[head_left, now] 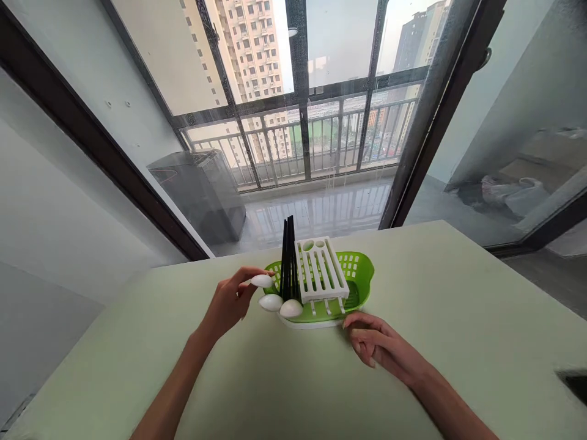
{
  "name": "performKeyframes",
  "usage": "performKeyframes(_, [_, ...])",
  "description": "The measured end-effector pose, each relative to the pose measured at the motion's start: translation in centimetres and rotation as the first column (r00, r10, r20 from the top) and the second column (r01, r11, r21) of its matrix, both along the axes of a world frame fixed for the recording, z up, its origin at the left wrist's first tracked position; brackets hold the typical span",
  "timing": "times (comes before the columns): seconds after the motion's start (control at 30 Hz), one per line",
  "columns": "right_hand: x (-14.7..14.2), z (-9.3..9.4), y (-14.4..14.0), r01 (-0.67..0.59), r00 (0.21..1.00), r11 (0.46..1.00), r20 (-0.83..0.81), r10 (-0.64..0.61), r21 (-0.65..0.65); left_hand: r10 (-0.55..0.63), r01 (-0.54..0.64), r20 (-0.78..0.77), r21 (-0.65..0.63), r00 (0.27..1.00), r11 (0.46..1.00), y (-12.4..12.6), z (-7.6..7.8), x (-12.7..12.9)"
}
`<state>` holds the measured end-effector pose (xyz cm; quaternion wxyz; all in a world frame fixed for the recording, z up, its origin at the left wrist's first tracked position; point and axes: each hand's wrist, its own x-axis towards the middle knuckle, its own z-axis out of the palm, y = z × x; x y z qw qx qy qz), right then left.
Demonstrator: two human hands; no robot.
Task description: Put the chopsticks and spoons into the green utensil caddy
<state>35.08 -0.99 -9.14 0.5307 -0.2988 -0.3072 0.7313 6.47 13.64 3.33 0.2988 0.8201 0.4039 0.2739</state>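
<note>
A green utensil basket (365,275) with a white base stands on the table, a white slatted rack (323,269) with small hooks set across it. Upright in its left part are several black chopsticks (288,260). My left hand (232,302) is at the basket's left end, thumb and fingers closed on a white spoon (262,281) whose bowl points up. Two more white spoons, a middle one (271,302) and a right one (291,308), rest with their bowls at the front rim. Beside the front right of the basket is my right hand (373,342), holding nothing, fingers loosely bent and apart.
The pale green table (293,379) reaches out to both sides. Behind it are a dark-framed glass door (440,116), a balcony railing (330,137) and a grey cabinet-like box (199,195). A dark object (573,385) shows at the right edge.
</note>
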Motion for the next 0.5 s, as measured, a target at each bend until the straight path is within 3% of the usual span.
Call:
performKeyframes(0.27, [0.15, -0.09, -0.21, -0.005, 1.000, 1.000, -0.008, 0.005, -0.007, -0.111, 0.124, -0.108, 0.116, 0.988, 0.986, 0.44, 0.18, -0.38])
performKeyframes(0.5, [0.17, 0.03, -0.24, -0.002, 1.000, 1.000, 0.006, 0.002, -0.015, -0.141, 0.154, -0.090, 0.156, 0.986, 0.976, -0.08, 0.41, -0.81])
